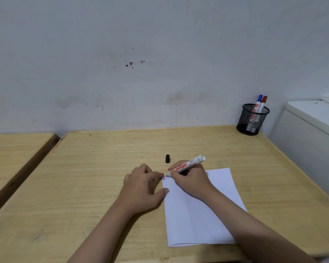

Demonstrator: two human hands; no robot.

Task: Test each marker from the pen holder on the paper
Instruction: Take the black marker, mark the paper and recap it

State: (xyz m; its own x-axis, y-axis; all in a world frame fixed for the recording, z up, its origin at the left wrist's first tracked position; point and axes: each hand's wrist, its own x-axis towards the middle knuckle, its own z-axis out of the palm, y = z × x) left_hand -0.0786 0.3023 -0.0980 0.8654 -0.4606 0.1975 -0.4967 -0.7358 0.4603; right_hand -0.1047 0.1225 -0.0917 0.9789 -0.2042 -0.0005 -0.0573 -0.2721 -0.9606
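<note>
My black marker, white-barrelled with a red "SNOWMAN" label, lies tilted, tip down on the far-left corner of the paper, tail toward 2 o'clock. Its black cap stands off the marker, on the wood just beyond the sheet at 11 o'clock from the tip. The paper is a white sheet lying flat, slightly skewed, with short red and blue strokes beside the tip. The black mesh pen holder stands upright far off at 1 o'clock, holding a blue-capped marker and a red-capped marker, leaning together.
</note>
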